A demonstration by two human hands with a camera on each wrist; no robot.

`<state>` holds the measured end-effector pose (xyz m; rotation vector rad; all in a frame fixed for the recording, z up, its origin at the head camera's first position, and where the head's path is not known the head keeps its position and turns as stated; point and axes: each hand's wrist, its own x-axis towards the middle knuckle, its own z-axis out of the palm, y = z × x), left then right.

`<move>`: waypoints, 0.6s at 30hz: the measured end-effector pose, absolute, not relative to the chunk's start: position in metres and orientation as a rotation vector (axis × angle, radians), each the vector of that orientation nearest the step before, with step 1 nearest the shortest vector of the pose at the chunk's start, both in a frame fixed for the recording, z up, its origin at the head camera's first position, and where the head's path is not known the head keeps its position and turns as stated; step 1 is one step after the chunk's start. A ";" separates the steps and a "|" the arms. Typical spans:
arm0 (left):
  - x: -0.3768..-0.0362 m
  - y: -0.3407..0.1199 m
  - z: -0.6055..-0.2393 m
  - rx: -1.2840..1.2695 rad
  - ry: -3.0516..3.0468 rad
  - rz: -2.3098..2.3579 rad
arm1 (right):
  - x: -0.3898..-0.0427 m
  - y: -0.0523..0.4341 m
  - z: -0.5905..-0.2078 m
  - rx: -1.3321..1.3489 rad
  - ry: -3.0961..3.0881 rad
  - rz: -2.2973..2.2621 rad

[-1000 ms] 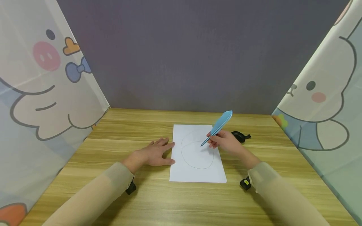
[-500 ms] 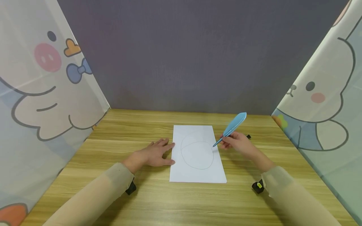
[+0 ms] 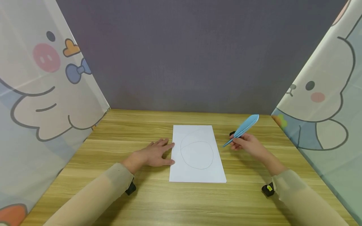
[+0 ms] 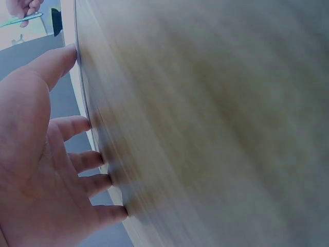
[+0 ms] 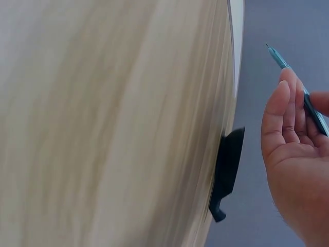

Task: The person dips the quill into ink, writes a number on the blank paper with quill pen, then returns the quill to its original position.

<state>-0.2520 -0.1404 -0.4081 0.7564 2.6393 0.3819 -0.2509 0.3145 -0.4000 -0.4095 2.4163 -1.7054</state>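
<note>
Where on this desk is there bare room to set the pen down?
Bare wood runs along the table behind the paper, and in front of it between the two sleeves. The far left corner is bare too. It is tighter to the paper's right, where the right hand holds the feather pen beside a black object. The left hand presses the paper's left edge.

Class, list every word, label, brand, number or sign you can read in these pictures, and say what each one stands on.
None: no readable text in any view.
The paper bears only a drawn oval with a curved line, no letters.
The side curtains show cartoon animals, no words.
The pen in the right hand shows no brand or label.
</note>
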 end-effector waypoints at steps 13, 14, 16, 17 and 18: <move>-0.253 -0.141 -0.409 0.751 2.638 0.375 | -0.249 0.333 -0.392 -0.347 2.534 -1.650; -0.253 -0.141 -0.409 0.751 2.638 0.376 | -0.249 0.335 -0.390 -0.352 2.548 -1.649; -0.253 -0.141 -0.409 0.750 2.636 0.377 | -0.248 0.341 -0.388 -0.371 2.570 -1.650; -0.253 -0.141 -0.408 0.749 2.636 0.376 | -0.248 0.343 -0.386 -0.378 2.580 -1.656; -0.253 -0.141 -0.408 0.749 2.636 0.376 | -0.248 0.346 -0.385 -0.381 2.596 -1.655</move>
